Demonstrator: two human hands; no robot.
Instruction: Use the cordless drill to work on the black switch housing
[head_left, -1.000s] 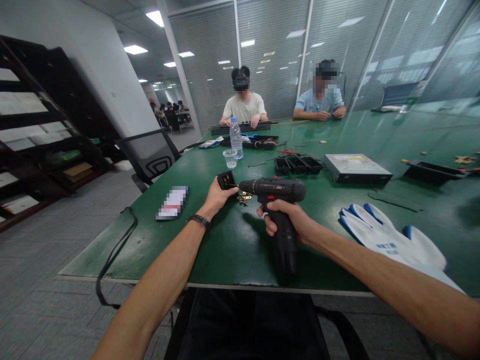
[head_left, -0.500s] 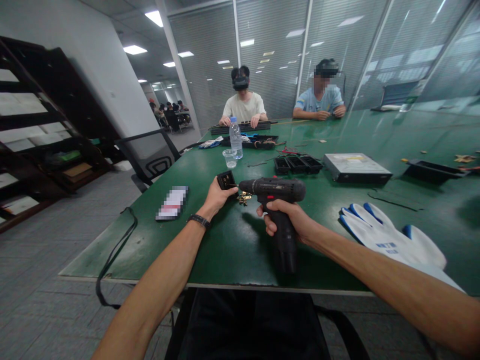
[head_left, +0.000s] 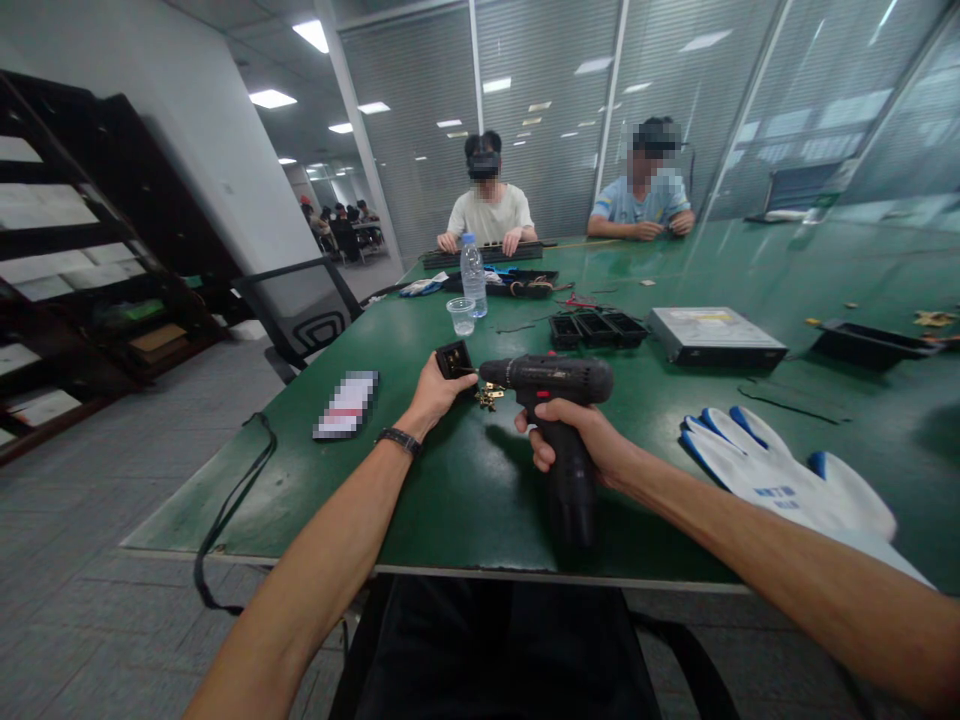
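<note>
The green worktop (head_left: 465, 490) ran deep into a glass-walled office. The right hand (head_left: 574, 435) was clamped on a black drill (head_left: 559, 385); the left hand (head_left: 435, 392) pinched a small black part (head_left: 453, 358).

black drill (head_left: 559, 400), green table (head_left: 465, 480), white-and-blue glove (head_left: 780, 475)

Green table (head_left: 465, 500), grey tiled floor (head_left: 75, 600), dark shelving (head_left: 82, 260) at left, glass partition walls (head_left: 675, 90), ceiling lights (head_left: 271, 98)
</note>
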